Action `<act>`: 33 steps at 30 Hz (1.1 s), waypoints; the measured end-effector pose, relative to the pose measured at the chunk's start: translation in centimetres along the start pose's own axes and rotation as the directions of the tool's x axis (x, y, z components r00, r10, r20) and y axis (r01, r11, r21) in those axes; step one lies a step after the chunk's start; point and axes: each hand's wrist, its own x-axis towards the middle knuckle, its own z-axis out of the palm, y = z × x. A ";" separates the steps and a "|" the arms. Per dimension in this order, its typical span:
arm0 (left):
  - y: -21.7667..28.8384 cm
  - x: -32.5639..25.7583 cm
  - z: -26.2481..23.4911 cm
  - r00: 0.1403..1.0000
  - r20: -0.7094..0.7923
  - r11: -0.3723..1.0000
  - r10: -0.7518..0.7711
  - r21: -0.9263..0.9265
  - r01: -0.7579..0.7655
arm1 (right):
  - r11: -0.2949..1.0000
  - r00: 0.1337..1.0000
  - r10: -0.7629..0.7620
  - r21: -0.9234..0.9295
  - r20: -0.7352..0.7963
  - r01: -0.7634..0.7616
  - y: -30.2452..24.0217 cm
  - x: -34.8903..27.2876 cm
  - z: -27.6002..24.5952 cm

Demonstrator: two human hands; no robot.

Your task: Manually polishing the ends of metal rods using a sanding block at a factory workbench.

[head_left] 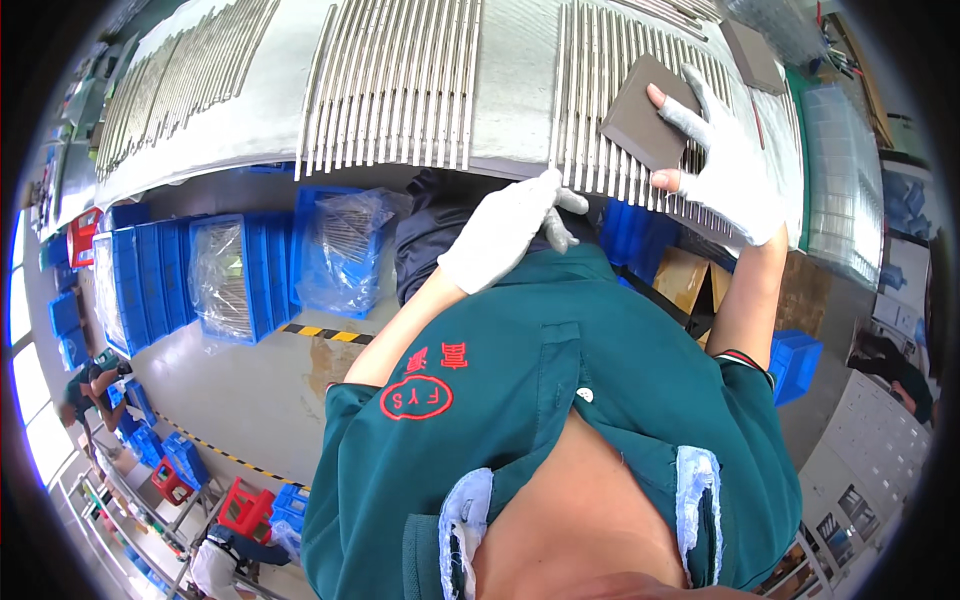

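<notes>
Slim metal rods (pixel 395 90) lie side by side in groups on a pale-covered table (pixel 520 80). My right hand (pixel 735 165), in a white glove with some bare fingertips, holds a flat grey-brown block (pixel 648 112) against the right group of rods (pixel 585 90). Its thumb is at the block's near edge and its other fingers lie along the right side. My left hand (pixel 510 225), also white-gloved, is at the table's near edge. Its fingertips reach the near end of that group's leftmost rod, while the other fingers hang loosely apart.
A second grey-brown block (pixel 752 58) lies at the far right. Clear plastic trays (pixel 845 180) are stacked beside the table's right end. Blue crates (pixel 150 280) with bagged rods stand below on the left. Other people (pixel 85 390) are in the left background.
</notes>
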 end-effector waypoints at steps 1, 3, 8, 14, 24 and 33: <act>0.3 0.0 0.1 1.000 0.008 0.997 -0.029 -0.067 0.029 | 0.999 1.000 0.014 0.039 0.006 -0.014 -0.1 0.1 0.0; 0.7 -0.1 0.2 0.998 0.018 0.989 -0.056 -0.133 0.057 | 0.997 1.000 0.028 0.076 0.011 -0.029 -0.2 0.3 -0.2; 2.3 -0.2 0.6 0.997 -0.003 0.994 -0.078 0.083 0.078 | 0.958 0.959 -0.278 0.050 -0.055 0.281 -2.8 2.9 -0.5; 2.6 -0.3 0.7 0.990 -0.026 0.966 -0.141 0.216 0.143 | 0.926 0.939 -0.345 0.159 -0.017 0.343 -3.1 4.4 0.0; 2.5 -0.4 0.5 0.989 -0.043 0.962 -0.140 0.232 0.146 | 0.953 0.954 -0.299 0.049 0.028 0.298 -3.0 3.5 -0.2; 0.6 0.0 -0.2 0.990 -0.085 0.967 -0.116 0.219 0.132 | 0.968 0.994 -0.093 0.230 -0.060 0.104 -0.2 0.9 -1.8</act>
